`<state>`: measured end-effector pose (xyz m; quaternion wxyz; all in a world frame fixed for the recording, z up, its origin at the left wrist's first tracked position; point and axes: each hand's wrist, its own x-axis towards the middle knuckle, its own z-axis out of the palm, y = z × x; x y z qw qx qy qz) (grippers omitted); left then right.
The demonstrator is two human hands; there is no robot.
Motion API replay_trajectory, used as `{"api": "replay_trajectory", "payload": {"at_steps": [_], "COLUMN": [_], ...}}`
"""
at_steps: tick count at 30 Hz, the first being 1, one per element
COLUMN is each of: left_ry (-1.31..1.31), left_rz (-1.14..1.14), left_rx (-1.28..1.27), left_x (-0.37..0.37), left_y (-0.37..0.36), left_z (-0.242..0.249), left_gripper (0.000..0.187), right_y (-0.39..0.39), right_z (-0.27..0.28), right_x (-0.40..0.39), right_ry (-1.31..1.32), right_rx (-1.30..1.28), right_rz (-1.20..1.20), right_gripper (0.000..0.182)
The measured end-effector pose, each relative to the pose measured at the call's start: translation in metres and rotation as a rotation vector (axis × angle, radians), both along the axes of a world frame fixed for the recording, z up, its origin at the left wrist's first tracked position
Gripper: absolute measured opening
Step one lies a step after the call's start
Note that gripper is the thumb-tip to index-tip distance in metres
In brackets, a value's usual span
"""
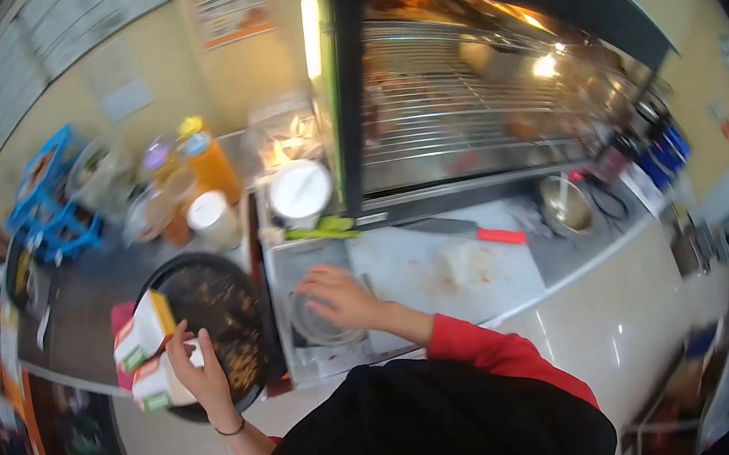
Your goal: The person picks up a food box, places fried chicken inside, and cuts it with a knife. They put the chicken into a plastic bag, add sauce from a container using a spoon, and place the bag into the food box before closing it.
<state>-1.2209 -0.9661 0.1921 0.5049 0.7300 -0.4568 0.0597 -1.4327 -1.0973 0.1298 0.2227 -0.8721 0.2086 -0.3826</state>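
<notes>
My left hand (200, 376) is over the left part of a round black pan (252, 308), thumb and fingers spread. Its fingertips are right at two white food boxes, an upper one with a yellow side (149, 328) and a lower one (164, 381) partly behind the hand. Dark pan contents show brown crumb-like bits. My right hand (341, 300) reaches over a round clear container (322, 327) on the metal worktop, fingers loosely bent and apart, with nothing visible between them.
Behind the hands stand a white lidded tub (300, 190), sauce bottles (211, 159) and a blue basket (52, 205). To the right are a white cutting board (487, 281), a red-handled knife (500, 235) and a metal pot (566, 204). A lit warming cabinet (458, 100) rises behind the board.
</notes>
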Motion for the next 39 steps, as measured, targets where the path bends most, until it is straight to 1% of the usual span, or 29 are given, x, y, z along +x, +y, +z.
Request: {"api": "replay_trajectory", "payload": {"at_steps": [2, 3, 4, 5, 6, 7, 8, 9, 10, 11, 12, 14, 15, 17, 18, 20, 21, 22, 24, 25, 28, 29, 30, 31, 32, 34, 35, 38, 39], "left_ry": [0.207, 0.192, 0.125, 0.11, 0.093, 0.092, 0.102, 0.103, 0.097, -0.032, -0.157, -0.19, -0.204, -0.172, -0.143, -0.079, -0.048, -0.048, -0.058, 0.075, 0.337, 0.441, 0.476, 0.487, 0.649, 0.944, 0.987, 1.09, 1.108], "left_rz": [-0.203, -0.352, -0.463, -0.581, -0.697, -0.749, -0.796, -0.836, -0.863, -0.818, -0.755, -0.579, -0.48, -0.368, -0.306, -0.199, -0.144, -0.154, -0.174, -0.248, -0.519, -0.613, -0.701, -0.727, -0.786, -0.911, -0.944, -1.07, -1.088], "left_rx": [-0.079, -0.028, -0.059, -0.026, -0.001, 0.075, 0.238, 0.397, 0.561, 0.629, 0.698, 0.674, 0.66, 0.774, 0.834, 0.874, 0.898, 0.803, 0.619, 0.58, 0.232, 0.131, 0.084, 0.013, -0.02, -0.094, -0.108, -0.135, -0.124], "left_x": [-0.045, -0.071, -0.097, -0.121, -0.146, -0.173, -0.2, -0.223, -0.247, -0.266, -0.286, -0.335, -0.358, -0.384, -0.396, -0.404, -0.404, -0.403, -0.405, -0.42, -0.462, -0.475, -0.483, -0.502, -0.514, -0.533, -0.54, -0.552, -0.555], "left_y": [-0.028, -0.043, -0.061, -0.073, -0.088, -0.1, -0.113, -0.124, -0.135, -0.144, -0.149, -0.145, -0.15, -0.154, -0.155, -0.16, -0.159, -0.156, -0.146, -0.142, -0.152, -0.161, -0.172, -0.177, -0.184, -0.197, -0.198, -0.206, -0.207], "left_z": [0.004, 0.007, 0.005, 0.003, 0.0, -0.008, -0.017, -0.03, -0.047, -0.08, -0.11, -0.127, -0.129, -0.131, -0.13, -0.138, -0.138, -0.137, -0.12, -0.078, -0.029, -0.023, -0.029, -0.011, -0.007, -0.005, -0.006, -0.003, -0.003], "left_gripper": [0.026, 0.026, 0.028, 0.029, 0.03, 0.032, 0.036, 0.039, 0.043, 0.052, 0.062, 0.073, 0.078, 0.082, 0.084, 0.081, 0.08, 0.078, 0.075, 0.066, 0.052, 0.049, 0.045, 0.045, 0.044, 0.042, 0.042, 0.04, 0.04], "right_y": [-0.013, -0.015, -0.017, -0.018, -0.024, -0.023, -0.029, -0.037, -0.051, -0.07, -0.092, -0.149, -0.179, -0.223, -0.244, -0.276, -0.281, -0.282, -0.276, -0.269, -0.263, -0.261, -0.255, -0.25, -0.241, -0.222, -0.218, -0.194, -0.167], "right_z": [-0.015, -0.017, -0.015, -0.01, -0.011, 0.008, 0.018, 0.028, 0.04, 0.054, 0.062, 0.075, 0.085, 0.084, 0.083, 0.076, 0.079, 0.081, 0.087, 0.094, 0.088, 0.085, 0.085, 0.088, 0.088, 0.089, 0.091, 0.074, 0.083], "right_x": [-0.09, -0.139, -0.187, -0.236, -0.29, -0.333, -0.378, -0.421, -0.463, -0.504, -0.546, -0.623, -0.654, -0.693, -0.704, -0.712, -0.709, -0.704, -0.694, -0.685, -0.665, -0.654, -0.641, -0.626, -0.61, -0.583, -0.574, -0.551, -0.543], "right_ry": [0.077, 0.118, 0.095, 0.069, 0.059, 0.028, -0.056, -0.148, -0.306, -0.467, -0.506, -0.582, -0.492, -0.315, -0.299, -0.26, -0.298, -0.359, -0.416, -0.425, -0.364, -0.364, -0.361, -0.361, -0.369, -0.411, -0.436, -0.519, -0.491], "right_rx": [0.029, 0.028, 0.032, 0.031, 0.013, -0.071, -0.035, -0.006, 0.044, 0.093, 0.071, 0.045, -0.018, -0.104, -0.138, -0.205, -0.224, -0.24, -0.195, -0.125, -0.186, -0.215, -0.19, -0.162, -0.135, 0.012, 0.064, 0.047, 0.248], "right_rz": [-0.262, -0.393, -0.54, -0.683, -0.74, -0.929, -1.05, -1.161, -1.188, -1.194, -1.219, -1.239, -1.259, -1.302, -1.322, -1.355, -1.404, -1.385, -1.389, -1.377, -1.281, -1.238, -1.182, -1.124, -1.072, -0.872, -0.784, -0.575, -0.522], "right_gripper": [0.029, 0.029, 0.028, 0.027, 0.025, 0.023, 0.024, 0.025, 0.027, 0.028, 0.031, 0.037, 0.042, 0.051, 0.054, 0.059, 0.06, 0.055, 0.052, 0.05, 0.05, 0.052, 0.053, 0.053, 0.054, 0.052, 0.051, 0.05, 0.049]}}
